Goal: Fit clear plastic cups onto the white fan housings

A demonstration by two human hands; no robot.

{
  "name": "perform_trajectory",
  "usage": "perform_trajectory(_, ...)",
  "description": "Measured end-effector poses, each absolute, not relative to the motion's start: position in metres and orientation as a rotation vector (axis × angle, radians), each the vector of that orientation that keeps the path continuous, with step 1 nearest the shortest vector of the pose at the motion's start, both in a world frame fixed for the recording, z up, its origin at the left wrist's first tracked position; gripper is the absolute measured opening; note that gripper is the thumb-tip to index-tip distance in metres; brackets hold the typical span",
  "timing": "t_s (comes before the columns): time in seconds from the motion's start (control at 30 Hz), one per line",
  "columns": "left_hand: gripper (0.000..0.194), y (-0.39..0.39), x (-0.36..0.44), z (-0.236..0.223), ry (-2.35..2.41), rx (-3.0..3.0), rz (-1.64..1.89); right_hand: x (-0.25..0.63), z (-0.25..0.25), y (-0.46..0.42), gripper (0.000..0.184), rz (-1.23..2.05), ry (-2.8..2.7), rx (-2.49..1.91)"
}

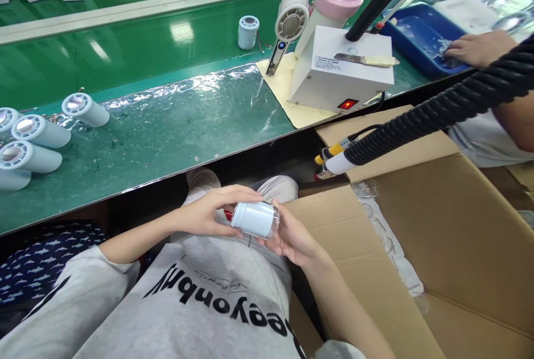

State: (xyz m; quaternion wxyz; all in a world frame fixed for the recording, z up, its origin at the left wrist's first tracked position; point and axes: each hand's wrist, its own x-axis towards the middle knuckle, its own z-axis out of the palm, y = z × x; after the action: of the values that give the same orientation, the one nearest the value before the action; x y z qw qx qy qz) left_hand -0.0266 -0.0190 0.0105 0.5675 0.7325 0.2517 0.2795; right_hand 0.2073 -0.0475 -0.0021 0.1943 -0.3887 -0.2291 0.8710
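Observation:
Over my lap I hold a light blue cylinder (pixel 256 219) tilted on its side, with a clear rim at its right end. The fingers and thumb of my left hand (pixel 208 211) wrap its left end, near a small red piece (pixel 228 215). Around the clear end curl the fingers of my right hand (pixel 292 236). A thin dark wire shows just below the cylinder. On the bench to the left lie several similar light blue cylinders (pixel 89 111) with round vented ends. Another light blue cylinder (pixel 247 33) stands upright farther back, with thin wires beside it.
A white box-shaped machine (pixel 342 72) with a lit red switch sits at the bench edge, beside a handheld fan (pixel 287 25) and a pink-lidded bottle (pixel 337 3). A black corrugated hose (pixel 438 100) crosses above an open carton (pixel 459 225). A co-worker's hand (pixel 479 47) reaches into a blue tray (pixel 417 30).

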Motion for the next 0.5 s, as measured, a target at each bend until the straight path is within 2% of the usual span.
perform_trajectory(0.07,0.065,-0.020,-0.025,0.016,0.657,1.661,0.611,0.210,-0.005,-0.050,0.077,2.413,-0.753,-1.087)
perform_trajectory(0.13,0.065,-0.021,-0.024,0.021,0.734,1.553,0.569,0.214,-0.009,-0.053,0.082,2.229,-0.965,-1.097)
perform_trajectory(0.23,0.068,-0.024,-0.022,0.024,0.800,1.365,0.532,0.224,-0.014,-0.057,0.079,1.635,-1.402,-1.082)
perform_trajectory(0.37,0.072,-0.026,-0.021,0.021,0.789,1.231,0.524,0.232,-0.015,-0.058,0.061,0.859,-1.912,-0.795)
perform_trajectory(0.43,0.074,-0.026,-0.022,0.019,0.774,1.235,0.513,0.233,-0.015,-0.058,0.060,0.750,-1.975,-0.725)
perform_trajectory(0.5,0.076,-0.023,-0.023,0.018,0.743,1.268,0.510,0.233,-0.015,-0.059,0.060,0.865,-1.896,-0.782)
